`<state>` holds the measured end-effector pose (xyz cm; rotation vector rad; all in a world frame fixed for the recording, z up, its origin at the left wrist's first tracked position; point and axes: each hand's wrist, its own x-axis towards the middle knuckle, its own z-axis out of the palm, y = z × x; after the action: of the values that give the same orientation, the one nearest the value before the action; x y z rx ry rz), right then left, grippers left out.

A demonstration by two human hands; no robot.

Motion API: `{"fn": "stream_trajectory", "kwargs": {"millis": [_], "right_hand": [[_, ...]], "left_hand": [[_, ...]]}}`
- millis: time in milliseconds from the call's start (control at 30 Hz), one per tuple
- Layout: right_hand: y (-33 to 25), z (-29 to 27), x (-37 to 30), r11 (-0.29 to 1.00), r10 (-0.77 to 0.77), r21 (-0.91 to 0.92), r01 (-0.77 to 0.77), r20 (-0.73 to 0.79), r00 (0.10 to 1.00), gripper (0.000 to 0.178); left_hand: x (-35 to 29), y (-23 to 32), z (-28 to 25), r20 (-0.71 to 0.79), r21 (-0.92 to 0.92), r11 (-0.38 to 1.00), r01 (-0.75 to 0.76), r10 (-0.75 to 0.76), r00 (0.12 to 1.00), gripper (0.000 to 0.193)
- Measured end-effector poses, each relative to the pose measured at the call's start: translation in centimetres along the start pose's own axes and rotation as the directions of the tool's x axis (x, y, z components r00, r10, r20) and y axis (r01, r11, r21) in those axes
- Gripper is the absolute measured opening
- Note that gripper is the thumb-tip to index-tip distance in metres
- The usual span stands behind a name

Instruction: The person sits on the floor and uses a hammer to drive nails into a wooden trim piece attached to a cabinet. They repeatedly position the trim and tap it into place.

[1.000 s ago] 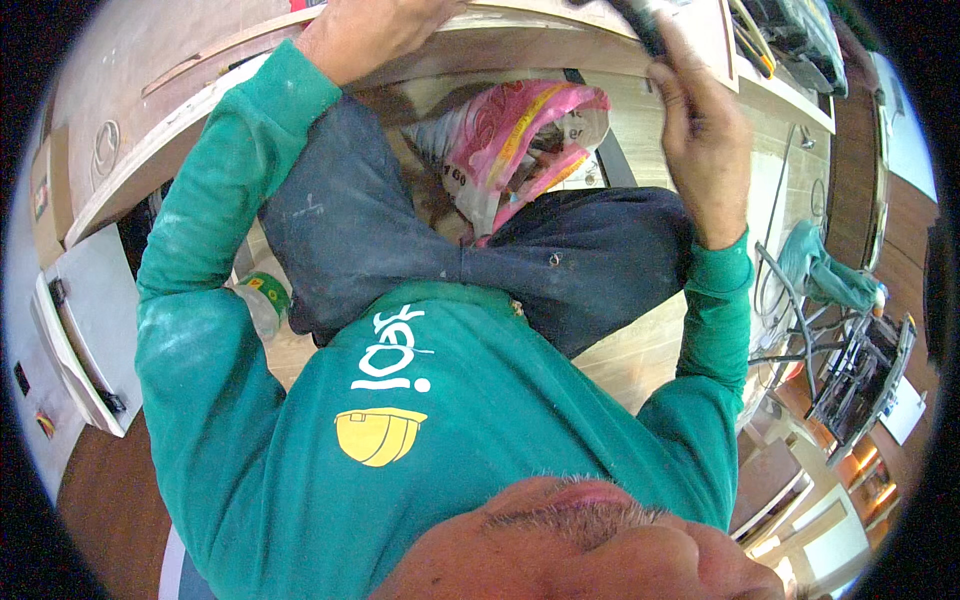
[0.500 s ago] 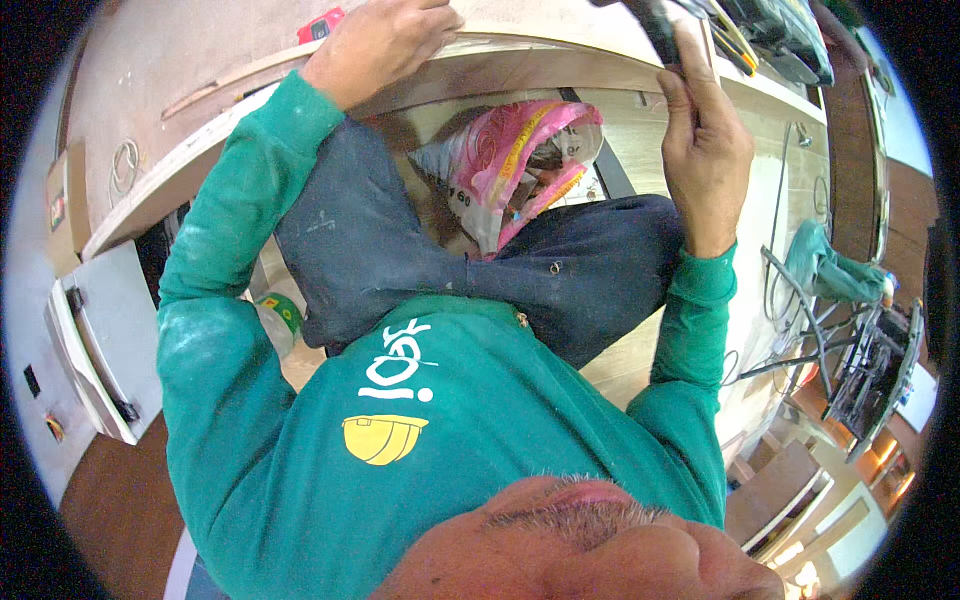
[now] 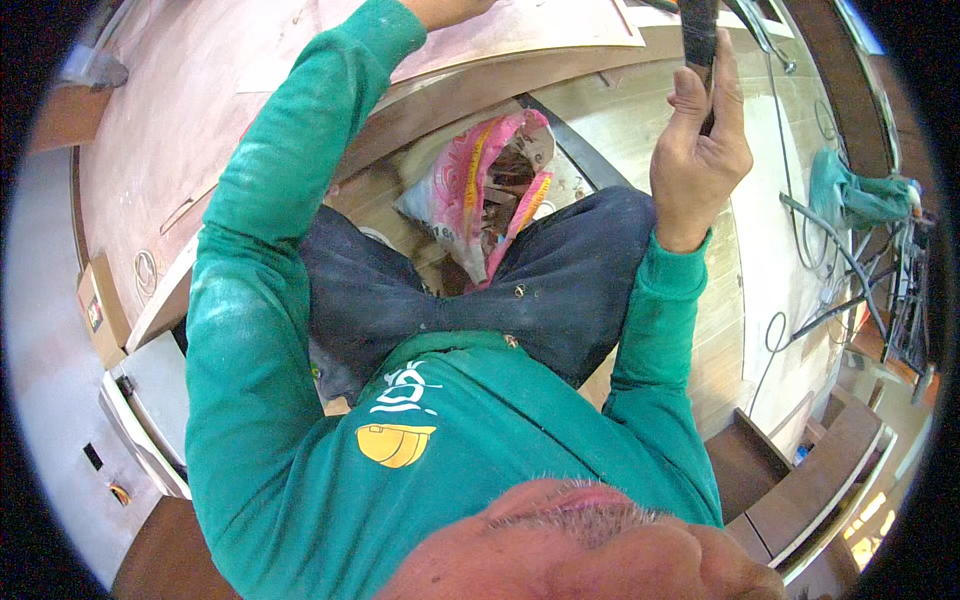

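My right hand (image 3: 703, 150) is raised at the upper right, its fingers closed round a long dark, flat-sided tool (image 3: 700, 45). The tool runs up past the picture's top edge, so its far end is hidden and its exact kind does not show. Over the pale workbench top (image 3: 540, 30), my left hand (image 3: 448, 10) shows only its back and wrist at the top edge; its fingers are out of the picture. Between my knees stands an open pink and white sack (image 3: 470, 190) with scraps inside it.
A dark strip (image 3: 575, 140) lies on the floor beyond the sack. Cables, a green cloth-like item (image 3: 850, 190) and a black metal frame (image 3: 900, 290) are at the right. Brown wooden boxes (image 3: 745, 460) stand at the lower right, and a small cardboard box (image 3: 105, 310) is at the left.
My left arm has reached farther forward, taking the fingers out of view. My right hand still grips the dark tool, now more upright. The view has shifted, and the red item on the bench is mostly hidden.
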<state>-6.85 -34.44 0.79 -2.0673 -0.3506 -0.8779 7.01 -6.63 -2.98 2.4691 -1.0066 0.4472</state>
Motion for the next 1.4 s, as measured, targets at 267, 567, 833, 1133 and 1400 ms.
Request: {"fn": "stream_trajectory", "kwargs": {"millis": [267,567,833,1133,1400], "right_hand": [[0.7,-0.3,0.7,0.996,-0.043,0.079,0.041,0.028,0.999,0.047],[-0.3,-0.2,0.4,0.991,0.128,0.014,-0.13,0.099,0.987,0.049],[0.2,-0.3,-0.3,0.976,0.151,0.139,-0.168,0.125,0.981,0.046],[-2.2,-0.7,-0.8,0.998,0.039,0.037,-0.043,0.098,0.994,0.05],[-6.9,0.2,1.1,0.975,-0.222,0.07,0.213,0.17,0.96,0.047]], "left_hand": [[5.2,0.2,-1.2,0.361,0.01,0.941,-0.337,0.311,0.879,0.011],[8.3,-0.2,0.6,0.51,0.109,0.833,-0.543,0.421,0.75,0.009],[-2.6,0.0,-6.9,0.206,-0.184,0.939,0.292,-0.253,0.945,0.015],[-19.5,3.8,-11.1,0.157,-0.604,0.472,0.642,-0.719,0.677,0.023],[-20.5,5.5,-9.5,0.028,-0.632,0.52,0.575,-0.725,0.688,0.02]]}}
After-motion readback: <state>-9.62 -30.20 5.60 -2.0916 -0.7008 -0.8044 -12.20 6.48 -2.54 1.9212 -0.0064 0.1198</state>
